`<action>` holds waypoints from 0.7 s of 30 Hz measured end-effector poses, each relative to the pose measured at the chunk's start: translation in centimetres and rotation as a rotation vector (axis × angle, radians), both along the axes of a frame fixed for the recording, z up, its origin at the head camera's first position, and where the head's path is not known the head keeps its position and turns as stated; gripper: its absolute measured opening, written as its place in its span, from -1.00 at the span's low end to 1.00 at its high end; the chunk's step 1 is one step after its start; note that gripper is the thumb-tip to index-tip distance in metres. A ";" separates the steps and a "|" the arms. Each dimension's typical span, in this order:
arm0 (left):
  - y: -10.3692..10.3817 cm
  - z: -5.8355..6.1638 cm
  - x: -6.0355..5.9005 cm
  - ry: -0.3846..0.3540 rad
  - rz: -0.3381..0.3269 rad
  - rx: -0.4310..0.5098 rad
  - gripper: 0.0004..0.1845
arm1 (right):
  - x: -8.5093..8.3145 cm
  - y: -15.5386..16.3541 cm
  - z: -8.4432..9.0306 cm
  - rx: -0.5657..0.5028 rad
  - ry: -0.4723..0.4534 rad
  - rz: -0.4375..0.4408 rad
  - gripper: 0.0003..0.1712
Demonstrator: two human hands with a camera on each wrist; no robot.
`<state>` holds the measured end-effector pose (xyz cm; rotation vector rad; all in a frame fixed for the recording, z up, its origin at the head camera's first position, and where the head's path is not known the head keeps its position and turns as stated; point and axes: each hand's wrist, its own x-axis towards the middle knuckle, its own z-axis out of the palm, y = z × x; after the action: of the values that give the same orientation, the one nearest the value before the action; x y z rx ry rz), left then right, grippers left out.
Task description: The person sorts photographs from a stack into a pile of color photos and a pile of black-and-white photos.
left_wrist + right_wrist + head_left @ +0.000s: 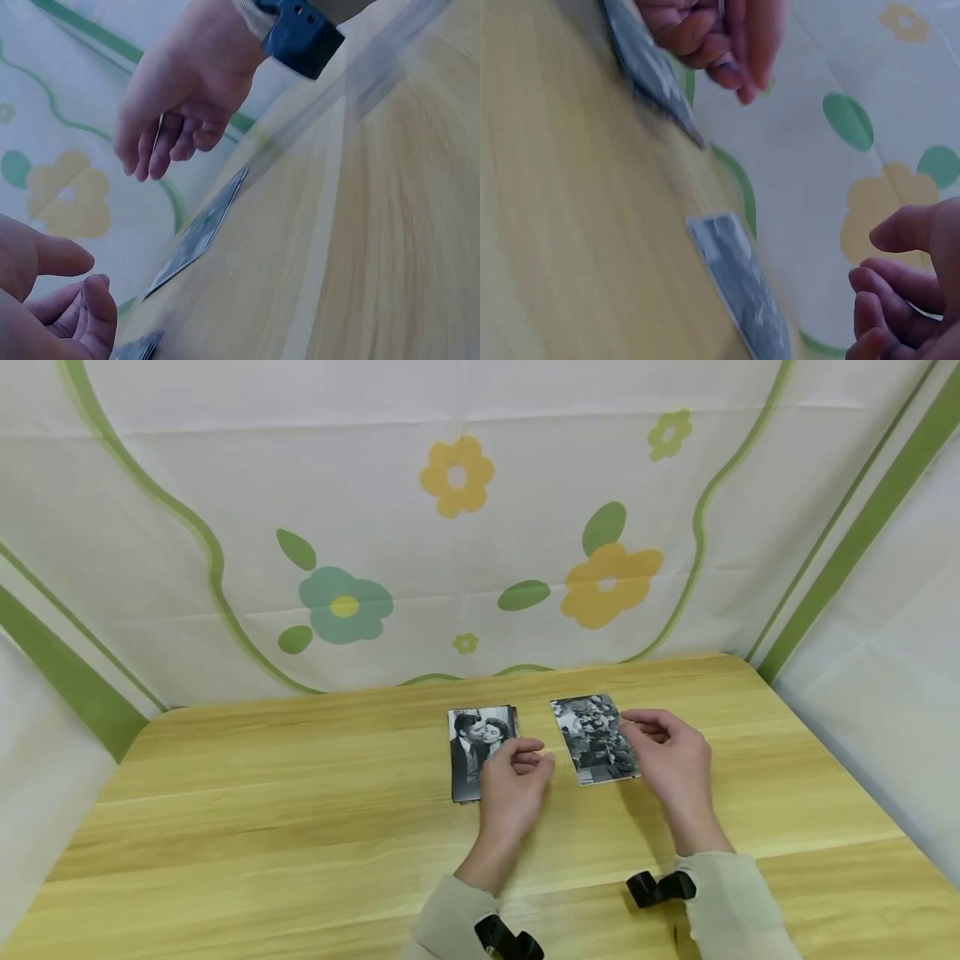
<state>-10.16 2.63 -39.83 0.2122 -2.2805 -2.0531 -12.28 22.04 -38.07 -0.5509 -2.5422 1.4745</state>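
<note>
A stack of black-and-white photos [467, 764] lies on the wooden table, its top picture showing two people with faces close together. To its right is another black-and-white photo [592, 739] of a crowded scene, turned slightly. My left hand [517, 785] is over the stack's right side, covering part of it, with loosely bent fingers and nothing in them. Beside the crowd photo's right edge, my right hand [675, 768] has its thumb and fingers loosely bent. The right wrist view shows this right hand [907, 292] raised off the photo [742, 289], holding nothing.
The wooden table [262, 827] runs back to a white cloth backdrop [525, 393] printed with flowers and green lines. Cloth sides rise at left and right. Each wrist wears a black camera mount, one of them at the right sleeve [738, 902].
</note>
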 end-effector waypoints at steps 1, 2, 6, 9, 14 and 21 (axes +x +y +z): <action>-0.5 0.0 0.1 -0.004 0.003 -0.004 -0.78 | 0.1 -0.4 0.3 -0.015 0.002 0.005 -0.61; -1.1 0.1 0.2 -0.004 0.005 -0.009 -0.77 | 0.3 -0.8 0.5 -0.031 0.007 0.012 -0.60; -3.6 0.4 0.6 -0.032 -0.004 -0.017 -0.73 | 0.7 -2.3 0.8 -0.100 0.028 0.081 -0.57; -5.8 0.6 1.1 -0.059 0.004 -0.001 -0.70 | 0.8 -3.4 0.6 -0.147 0.025 0.130 -0.55; -9.5 0.6 2.4 -0.080 0.063 0.002 -0.64 | 1.0 -4.8 0.2 -0.127 0.019 0.170 -0.49; -13.4 0.4 3.7 -0.125 0.160 -0.026 -0.62 | 1.4 -5.5 -0.1 -0.128 0.023 0.186 -0.47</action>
<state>-6.49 -10.73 -39.41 0.5173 -2.2733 -1.9817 -10.86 16.52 -38.19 -0.3186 -2.5538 1.7045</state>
